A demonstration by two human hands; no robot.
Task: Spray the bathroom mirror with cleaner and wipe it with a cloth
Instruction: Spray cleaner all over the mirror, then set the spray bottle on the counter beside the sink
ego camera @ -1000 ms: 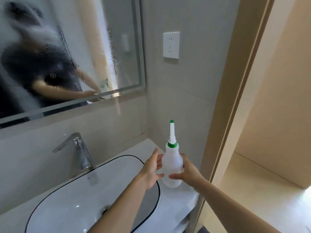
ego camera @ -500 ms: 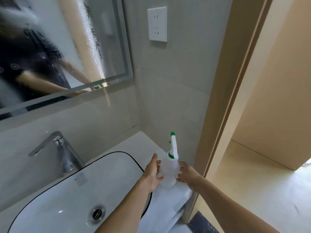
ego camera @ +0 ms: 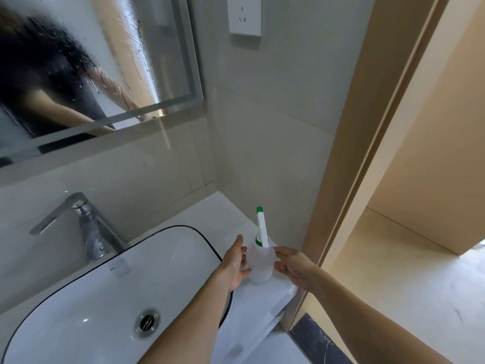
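Left hand (ego camera: 234,264), right hand (ego camera: 295,266) flank bottle (ego camera: 259,264) on counter (ego camera: 262,298).

bottle (ego camera: 258,264) set down, hands prob. loosening

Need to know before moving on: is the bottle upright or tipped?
Upright: the bottle stands on the counter, its green-tipped nozzle pointing up, between both hands.

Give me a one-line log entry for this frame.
phase: bottle set-down | bottle: upright on counter | left hand: open beside it | right hand: open beside it | mirror: wet
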